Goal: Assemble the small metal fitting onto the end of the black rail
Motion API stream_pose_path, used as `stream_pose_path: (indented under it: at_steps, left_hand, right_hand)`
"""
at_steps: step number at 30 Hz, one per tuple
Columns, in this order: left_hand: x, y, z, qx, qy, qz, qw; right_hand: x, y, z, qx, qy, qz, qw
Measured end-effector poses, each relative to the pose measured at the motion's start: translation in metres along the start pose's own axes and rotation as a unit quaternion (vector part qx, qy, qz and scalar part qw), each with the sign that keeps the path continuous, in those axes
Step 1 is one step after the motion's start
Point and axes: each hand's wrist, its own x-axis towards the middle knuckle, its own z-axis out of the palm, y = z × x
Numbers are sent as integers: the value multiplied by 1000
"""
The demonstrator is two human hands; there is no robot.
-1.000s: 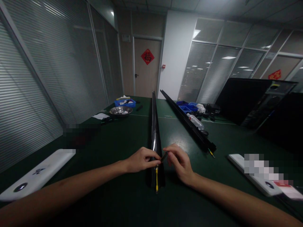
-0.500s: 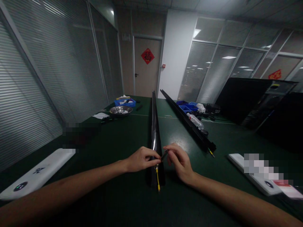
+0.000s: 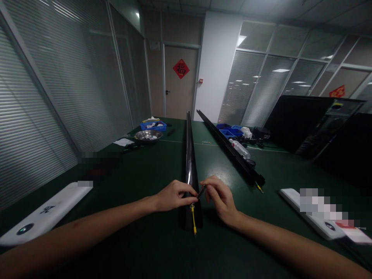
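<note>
Left hand (image 3: 173, 197), right hand (image 3: 220, 199): grips pinched nearly closed, seemingly on small dark piece (image 3: 201, 192) at black rail (image 3: 190, 155). Likely fine positioning; next move needs steadiness.

Glossy black rail (image 3: 190, 159), slim dark piece (image 3: 201, 191), yellow wire (image 3: 193, 221), dark green table (image 3: 157, 166)
Toward the right edge, a second rail (image 3: 226, 146) is black, its lead (image 3: 259, 187) yellow and green; blue trays (image 3: 237, 133) near the far right corner. Blue basket (image 3: 158, 129) and silver bowl (image 3: 142, 139) toward the far left corner; white case (image 3: 62, 201) with dark markings by the left edge.
</note>
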Motion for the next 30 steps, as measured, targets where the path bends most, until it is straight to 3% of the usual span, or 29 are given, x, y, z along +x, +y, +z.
stream_pose_path:
  at_steps: [30]
  left_hand:
    - [1, 1, 1, -1, -3, -5, 1000]
  right_hand:
    - [0, -1, -1, -4, -5, 1, 1000]
